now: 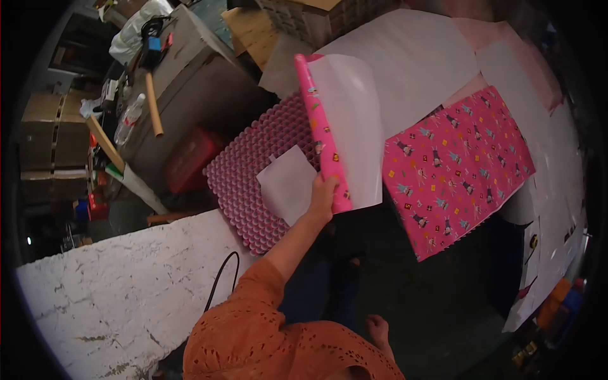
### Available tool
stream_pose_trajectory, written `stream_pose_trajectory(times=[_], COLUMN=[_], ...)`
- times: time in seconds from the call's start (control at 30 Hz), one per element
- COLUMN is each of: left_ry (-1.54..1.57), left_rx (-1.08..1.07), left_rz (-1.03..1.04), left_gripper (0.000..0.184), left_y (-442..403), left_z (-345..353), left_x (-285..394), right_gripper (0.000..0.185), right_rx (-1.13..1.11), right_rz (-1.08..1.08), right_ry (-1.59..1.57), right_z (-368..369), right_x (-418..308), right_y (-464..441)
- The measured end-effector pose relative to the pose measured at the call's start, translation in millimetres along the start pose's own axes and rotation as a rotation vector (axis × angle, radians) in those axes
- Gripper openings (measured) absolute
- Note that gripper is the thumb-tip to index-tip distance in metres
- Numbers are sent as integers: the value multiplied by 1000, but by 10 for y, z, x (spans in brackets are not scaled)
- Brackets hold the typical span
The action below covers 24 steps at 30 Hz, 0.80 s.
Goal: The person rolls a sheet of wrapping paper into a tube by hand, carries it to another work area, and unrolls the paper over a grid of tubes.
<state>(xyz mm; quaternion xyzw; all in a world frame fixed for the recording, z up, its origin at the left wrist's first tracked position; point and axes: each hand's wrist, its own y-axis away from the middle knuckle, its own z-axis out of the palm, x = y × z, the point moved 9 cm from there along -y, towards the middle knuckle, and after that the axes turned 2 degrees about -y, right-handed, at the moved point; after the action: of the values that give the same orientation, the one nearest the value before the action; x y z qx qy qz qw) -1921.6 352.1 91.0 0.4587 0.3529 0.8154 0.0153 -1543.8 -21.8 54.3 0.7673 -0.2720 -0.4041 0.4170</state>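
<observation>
My left hand [324, 197] is closed around the lower end of a rolled sheet of pink patterned wrapping paper [324, 136]. A loose flap of that sheet hangs to the right and shows its white back. Just left of the hand, a white paper sheet [288, 180] lies on a large stack of pink paper rolls [244, 168], whose round ends face up. My right hand [378, 327] hangs low beside my body with its fingers curled, and nothing shows in it. To the right, a flat pink printed sheet [459, 168] lies over the table's edge.
A white covered table [405, 44] curves along the back and right. A rough white ledge [120, 285] stands at left, with a black cable [221, 278] beside it. Further back are a cardboard tube [153, 104], a plastic bottle [130, 118] and a crate [297, 22].
</observation>
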Motion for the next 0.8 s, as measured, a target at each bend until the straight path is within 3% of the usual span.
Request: stream_pose_trajectory(times=[0.17, 0.23, 0.3, 0.37, 0.47, 0.53, 0.67, 0.73, 0.8], left_ry=[-71, -364, -339, -422, -559, -1139, -1283, -1252, -1189], left_rx=[311, 546, 577, 683, 811, 1057, 1083, 967, 969], left_rz=[201, 207, 230, 50, 209, 164, 256, 69, 147], left_gripper=[28, 35, 35, 35, 39, 44, 51, 54, 55], left_y=[889, 1235, 1368, 1623, 1863, 2010, 1972, 1808, 1734], left_z=[-1318, -1803, -2392, -2854, -3544, -3842, -4015, -3952, -3987], left_x=[675, 908, 785, 673, 602, 717, 624, 449, 262], right_gripper=[27, 28, 28, 29, 31, 29, 25, 25, 35], right_rx=[-21, -50, -69, -98, -92, -83, 10, 52, 108], right_rz=[-208, -210, -204, -304, -435, -503, -635, -717, -795], right_ry=[218, 242, 258, 294, 539, 608, 757, 817, 851], right_z=[-231, -243, -249, -187, -82, 53, 456, 731, 990], right_x=[-416, -628, -773, -920, -1563, -1962, -2984, -3392, -3790], right_y=[-232, -295, -371, -487, -542, -767, -1069, -1298, -1508])
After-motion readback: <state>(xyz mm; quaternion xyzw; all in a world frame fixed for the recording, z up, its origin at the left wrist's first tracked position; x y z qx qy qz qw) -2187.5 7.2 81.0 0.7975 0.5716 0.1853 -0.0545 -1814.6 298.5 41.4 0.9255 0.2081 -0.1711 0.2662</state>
